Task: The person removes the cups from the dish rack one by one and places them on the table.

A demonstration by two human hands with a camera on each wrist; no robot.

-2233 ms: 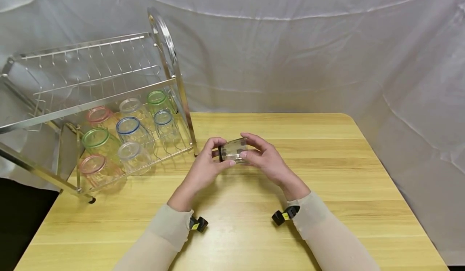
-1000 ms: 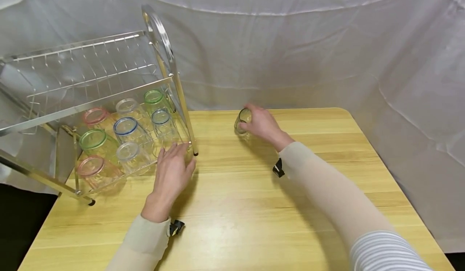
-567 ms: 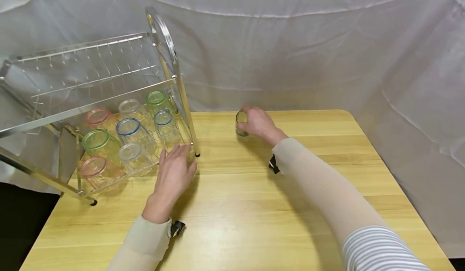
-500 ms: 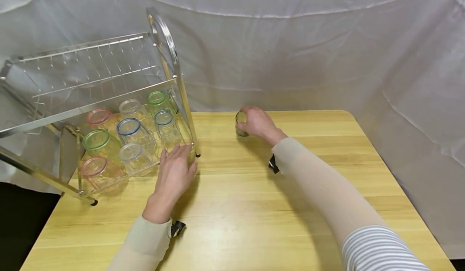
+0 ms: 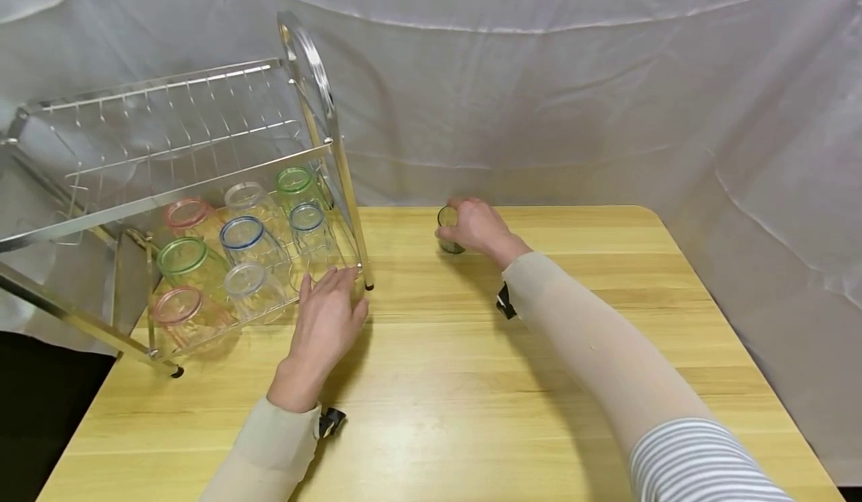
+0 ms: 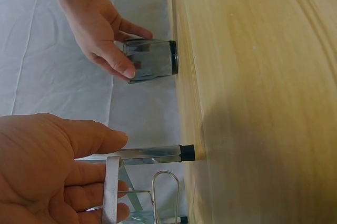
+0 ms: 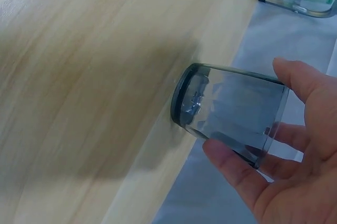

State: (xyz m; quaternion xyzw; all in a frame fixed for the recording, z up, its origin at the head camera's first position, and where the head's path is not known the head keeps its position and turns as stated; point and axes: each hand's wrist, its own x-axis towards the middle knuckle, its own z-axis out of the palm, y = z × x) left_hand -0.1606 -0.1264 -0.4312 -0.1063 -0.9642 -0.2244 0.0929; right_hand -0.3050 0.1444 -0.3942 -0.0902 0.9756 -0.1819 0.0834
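**Glass upright near far edge**

Table [image 5: 606, 277]: rack [image 5: 202, 188] at left edge. Right hand [image 5: 474, 225] gripped the glass [image 5: 447, 229] from its right, axis vertical, base on wood. Left hand [image 5: 326, 315] lay open beside the rack, farther from the glass.

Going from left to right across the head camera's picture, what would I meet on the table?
Dish rack with upside-down cups → left hand by the rack's front corner → dark glass → right hand holding that glass → bare wooden table.
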